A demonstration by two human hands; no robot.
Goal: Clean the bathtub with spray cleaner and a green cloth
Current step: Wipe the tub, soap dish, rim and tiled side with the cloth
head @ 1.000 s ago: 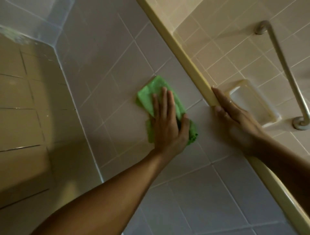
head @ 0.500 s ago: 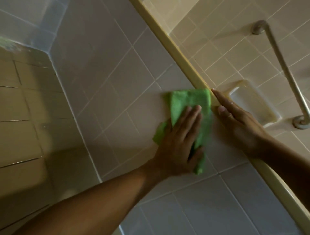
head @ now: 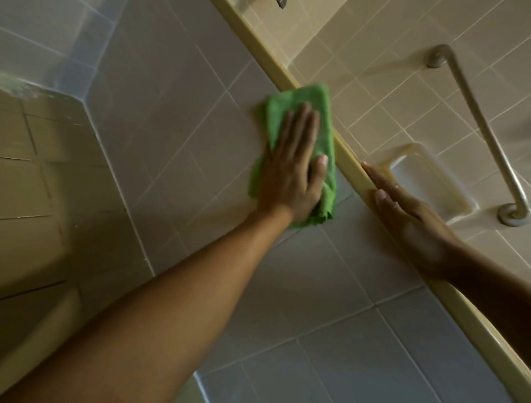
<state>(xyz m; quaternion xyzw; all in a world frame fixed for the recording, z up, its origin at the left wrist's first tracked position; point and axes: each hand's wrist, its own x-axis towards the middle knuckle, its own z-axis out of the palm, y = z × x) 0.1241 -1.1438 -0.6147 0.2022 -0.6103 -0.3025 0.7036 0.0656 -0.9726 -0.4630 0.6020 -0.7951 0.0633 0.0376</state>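
On grey wall tiles (head: 178,120), left hand's (head: 290,172) straight fingers (head: 298,129) press green cloth (head: 324,115); right hand (head: 411,218) rests flat.

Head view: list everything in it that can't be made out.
- Green cloth: its middle is hidden under the flat left hand.
- Metal fitting at the top: cut off by the frame edge, so it can't be identified.
- Right hand: its palm faces the yellow ledge, so the contact is unseen.
- Soap dish: its near corner is hidden behind the right hand.
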